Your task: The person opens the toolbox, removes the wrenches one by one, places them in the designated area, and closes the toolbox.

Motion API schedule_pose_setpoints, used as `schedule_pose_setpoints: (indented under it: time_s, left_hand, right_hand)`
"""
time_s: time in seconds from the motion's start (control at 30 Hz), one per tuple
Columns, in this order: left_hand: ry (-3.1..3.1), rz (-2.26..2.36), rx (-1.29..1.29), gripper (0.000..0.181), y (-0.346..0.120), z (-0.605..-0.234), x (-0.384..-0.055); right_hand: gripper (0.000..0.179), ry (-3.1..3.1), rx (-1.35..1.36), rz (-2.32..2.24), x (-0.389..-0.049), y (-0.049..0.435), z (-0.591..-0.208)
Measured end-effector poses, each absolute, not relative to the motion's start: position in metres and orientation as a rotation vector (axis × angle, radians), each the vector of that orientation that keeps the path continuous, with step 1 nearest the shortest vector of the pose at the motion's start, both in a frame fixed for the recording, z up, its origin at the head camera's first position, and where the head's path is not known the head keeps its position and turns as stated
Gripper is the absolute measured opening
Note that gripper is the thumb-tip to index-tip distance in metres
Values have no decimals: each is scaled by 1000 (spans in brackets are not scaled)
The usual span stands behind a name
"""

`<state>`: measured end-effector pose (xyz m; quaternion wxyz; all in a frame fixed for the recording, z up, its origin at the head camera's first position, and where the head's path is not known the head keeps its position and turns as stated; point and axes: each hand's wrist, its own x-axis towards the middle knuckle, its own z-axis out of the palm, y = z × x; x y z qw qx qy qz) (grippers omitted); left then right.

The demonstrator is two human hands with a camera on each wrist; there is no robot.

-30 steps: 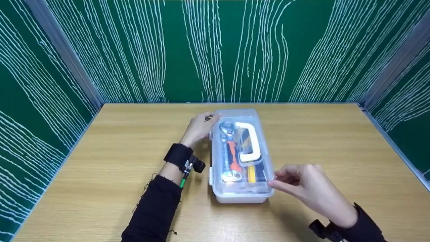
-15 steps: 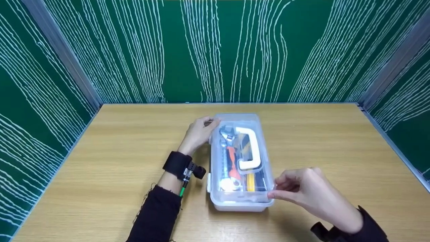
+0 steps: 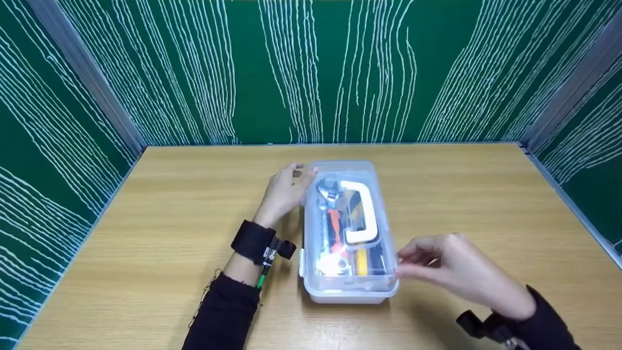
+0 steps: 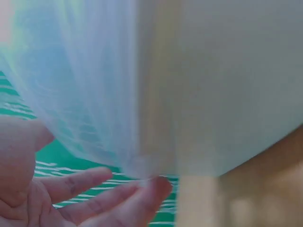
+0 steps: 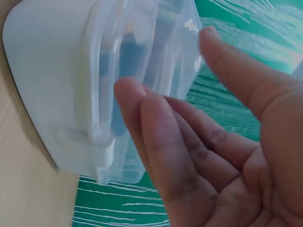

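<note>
A clear-lidded plastic toolbox [image 3: 340, 291] stands lengthwise on the table, lid down, with a white handle [image 3: 371, 214] folded flat on top. Through the lid show an adjustable wrench [image 3: 328, 190], something orange [image 3: 335, 228] and a yellow strip [image 3: 361, 262]. My left hand [image 3: 284, 189] touches the box's far left corner, thumb by the lid; in the left wrist view its fingers are extended along the end. My right hand [image 3: 447, 262] is at the near right corner, thumb and fingers apart around the lid's edge, gripping nothing in the right wrist view.
The wooden table [image 3: 184, 194] spreads around the box on all sides. Green panels [image 3: 272, 73] with white wavy lines rise behind it and at both sides. One white latch [image 3: 302, 263] juts from the box's left side, and another latch [image 5: 102, 158] shows in the right wrist view.
The toolbox has slid slightly nearer to me since the first frame, with both hands alongside. My right thumb, earlier on the lid's corner, has since shifted outward to its edge.
</note>
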<state>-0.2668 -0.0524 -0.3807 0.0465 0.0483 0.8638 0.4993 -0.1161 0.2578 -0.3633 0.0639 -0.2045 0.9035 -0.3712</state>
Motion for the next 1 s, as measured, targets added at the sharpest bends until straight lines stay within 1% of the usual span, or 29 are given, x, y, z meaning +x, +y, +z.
schedule_pose_setpoints:
  time_s: [0.1,0.23,0.33,0.37,0.47,0.6,0.73,0.83,1.0]
  left_hand:
    - [2753,1450,208,65,-53,-368,-253]
    - [2868,1308,406,65,-47,-354,-224]
    - [2931,1182,620,64,-40,-351,-199]
    - [2952,1147,705,62,-38,-352,-190]
    - [3039,1003,981,63,-34,-359,-167]
    - [3079,819,1266,76,-30,-371,-141]
    - [3060,634,1361,91,-26,-380,-126]
    - [3092,508,1383,94,-22,-386,-122]
    - [3163,421,1408,93,-19,-394,-122]
  right_hand:
    - [26,2669,-601,-1224,-127,268,-368]
    - [37,2578,-495,-1340,-147,281,-383]
    - [46,2543,-400,-1355,-162,286,-397]
    - [49,2526,-374,-1363,-168,286,-402]
    - [56,2457,-334,-1401,-182,283,-414]
    - [61,2324,-319,-1490,-197,275,-423]
    - [61,2242,-351,-1510,-207,271,-427]
    - [59,2213,-381,-1510,-212,272,-429]
    - [55,2160,-369,-1574,-214,271,-433]
